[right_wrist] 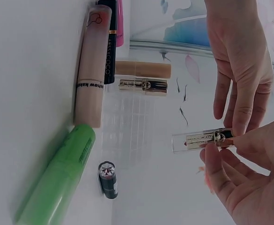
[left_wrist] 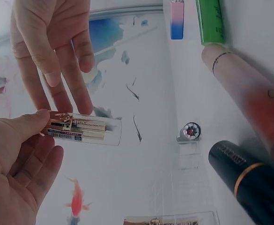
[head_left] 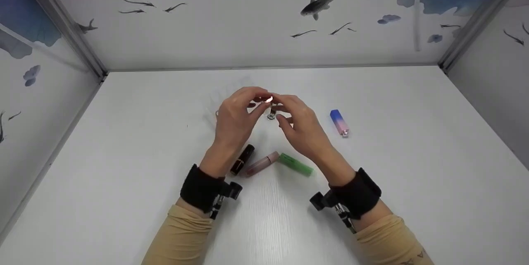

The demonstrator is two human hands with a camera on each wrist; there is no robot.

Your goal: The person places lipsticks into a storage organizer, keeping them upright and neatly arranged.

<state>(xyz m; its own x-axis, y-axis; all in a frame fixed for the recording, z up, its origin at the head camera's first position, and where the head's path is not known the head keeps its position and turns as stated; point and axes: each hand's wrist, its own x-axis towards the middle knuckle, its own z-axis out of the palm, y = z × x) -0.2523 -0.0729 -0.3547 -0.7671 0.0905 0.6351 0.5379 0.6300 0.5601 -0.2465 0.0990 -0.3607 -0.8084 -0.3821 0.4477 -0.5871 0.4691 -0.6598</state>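
My left hand (head_left: 236, 114) pinches a lipstick (left_wrist: 83, 126) with a clear cap and gold body between thumb and fingers, at its dark end. In the right wrist view the same lipstick (right_wrist: 201, 140) shows its barcode-free side. My right hand (head_left: 298, 120) is held close, fairly straight fingers touching or nearly touching the lipstick; its thumb stands apart in the head view. Below the hands is a dark lipstick with a jewelled end (right_wrist: 107, 179). Behind the left hand a clear slotted organiser (right_wrist: 129, 117) is partly hidden; a gold-and-dark lipstick (right_wrist: 144, 86) and a beige tube (right_wrist: 151, 69) are at its slots.
Nearer the forearms lie a black tube (head_left: 242, 159), a pinkish tube (head_left: 262, 164) and a green tube (head_left: 296, 164). To the right lies a blue-and-pink lipstick (head_left: 339, 123). Printed panels (head_left: 264, 46) border the white table (head_left: 413, 199) at back and sides.
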